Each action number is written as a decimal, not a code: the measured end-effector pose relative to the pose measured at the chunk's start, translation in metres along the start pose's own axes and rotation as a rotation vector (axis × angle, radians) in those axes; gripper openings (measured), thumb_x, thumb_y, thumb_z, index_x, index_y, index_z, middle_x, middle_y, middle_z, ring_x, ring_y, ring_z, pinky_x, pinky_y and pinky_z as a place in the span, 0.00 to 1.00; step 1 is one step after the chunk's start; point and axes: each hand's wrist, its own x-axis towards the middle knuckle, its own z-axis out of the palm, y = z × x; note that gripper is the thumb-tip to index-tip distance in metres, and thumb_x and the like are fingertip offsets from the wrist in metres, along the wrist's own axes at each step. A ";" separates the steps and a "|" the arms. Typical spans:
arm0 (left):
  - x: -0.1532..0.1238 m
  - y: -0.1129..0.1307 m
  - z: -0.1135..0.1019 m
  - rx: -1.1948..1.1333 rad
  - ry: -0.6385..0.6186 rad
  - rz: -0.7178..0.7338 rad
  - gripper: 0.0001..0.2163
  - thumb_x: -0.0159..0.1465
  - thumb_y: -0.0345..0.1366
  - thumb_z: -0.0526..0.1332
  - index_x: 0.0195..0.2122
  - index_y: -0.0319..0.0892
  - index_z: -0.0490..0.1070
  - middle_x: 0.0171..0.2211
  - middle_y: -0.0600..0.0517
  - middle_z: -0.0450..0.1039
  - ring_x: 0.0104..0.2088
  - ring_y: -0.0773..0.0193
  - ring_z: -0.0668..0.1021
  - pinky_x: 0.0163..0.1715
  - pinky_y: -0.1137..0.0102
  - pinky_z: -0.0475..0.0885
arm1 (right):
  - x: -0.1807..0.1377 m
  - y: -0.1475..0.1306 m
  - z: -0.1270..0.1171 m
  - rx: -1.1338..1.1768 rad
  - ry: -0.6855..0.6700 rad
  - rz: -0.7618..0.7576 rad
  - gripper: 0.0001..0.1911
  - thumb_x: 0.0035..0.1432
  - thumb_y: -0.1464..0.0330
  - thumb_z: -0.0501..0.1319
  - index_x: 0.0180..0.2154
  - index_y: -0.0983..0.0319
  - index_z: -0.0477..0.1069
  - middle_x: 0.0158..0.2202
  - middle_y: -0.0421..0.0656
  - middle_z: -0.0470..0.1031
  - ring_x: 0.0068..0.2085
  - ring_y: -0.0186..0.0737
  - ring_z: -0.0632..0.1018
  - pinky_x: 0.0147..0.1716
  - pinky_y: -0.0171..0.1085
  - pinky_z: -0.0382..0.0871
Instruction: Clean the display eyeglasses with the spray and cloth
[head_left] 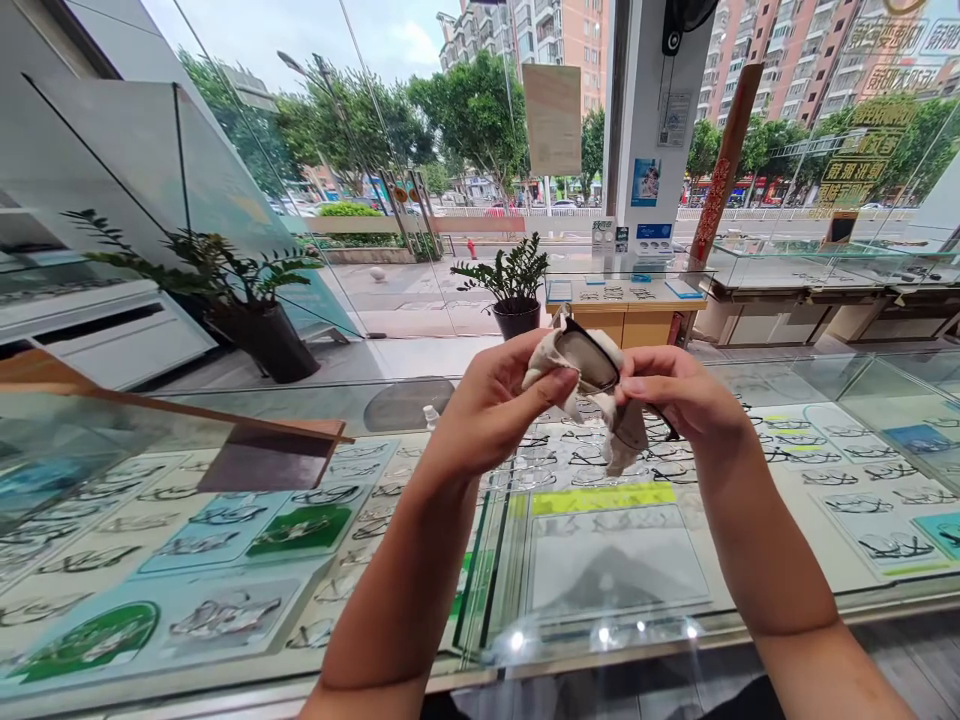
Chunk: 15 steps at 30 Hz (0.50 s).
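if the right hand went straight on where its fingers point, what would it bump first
Most likely the glasses, as the right hand's fingertips are at the frame's edge; the cloth and left hand seem next, though depth is unclear.

Your right hand (679,392) and the cloth (628,440) hide some part of the glasses (586,360); the bottom edge cuts your arms (401,590).
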 end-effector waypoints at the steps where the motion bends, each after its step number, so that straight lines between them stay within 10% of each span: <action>1: 0.001 0.000 0.001 -0.016 -0.008 -0.010 0.17 0.60 0.51 0.75 0.37 0.42 0.79 0.30 0.50 0.78 0.29 0.63 0.76 0.30 0.68 0.72 | 0.000 0.000 -0.001 0.011 0.005 0.010 0.17 0.50 0.57 0.78 0.28 0.61 0.79 0.27 0.39 0.78 0.28 0.35 0.75 0.31 0.35 0.70; 10: 0.002 -0.017 0.025 -0.041 0.323 0.044 0.21 0.63 0.55 0.71 0.28 0.43 0.70 0.21 0.57 0.70 0.20 0.71 0.68 0.21 0.75 0.64 | 0.006 0.014 0.014 0.062 -0.118 0.074 0.18 0.55 0.56 0.77 0.32 0.64 0.79 0.31 0.42 0.80 0.34 0.35 0.79 0.35 0.34 0.72; 15: 0.004 -0.014 0.006 -0.059 0.125 0.018 0.21 0.66 0.56 0.67 0.30 0.42 0.76 0.25 0.52 0.75 0.25 0.67 0.74 0.27 0.71 0.70 | 0.004 0.005 0.014 0.074 -0.023 0.067 0.12 0.51 0.64 0.76 0.27 0.63 0.77 0.26 0.39 0.78 0.30 0.34 0.78 0.34 0.33 0.71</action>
